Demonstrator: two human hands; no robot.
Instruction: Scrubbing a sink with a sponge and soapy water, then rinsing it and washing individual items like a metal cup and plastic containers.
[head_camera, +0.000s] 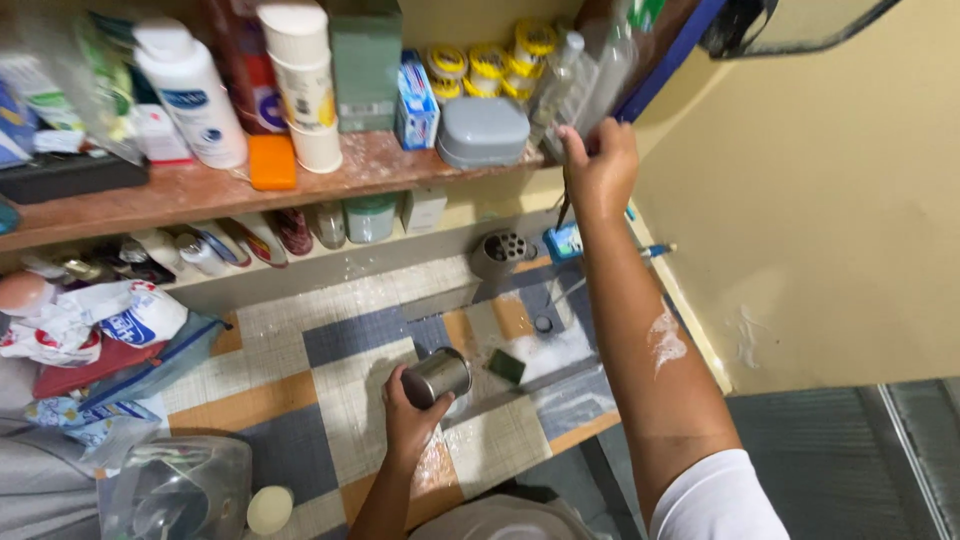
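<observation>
Left hand (408, 418) grips a metal cup (437, 376); right hand (600, 170) closes on what seems a clear bottle (590, 85)

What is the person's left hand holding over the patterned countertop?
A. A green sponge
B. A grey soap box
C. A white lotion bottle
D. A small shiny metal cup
D. The left hand grips a small shiny metal cup tilted on its side above the countertop, while the green sponge lies apart beside it and the grey soap box sits up on the shelf.
</observation>
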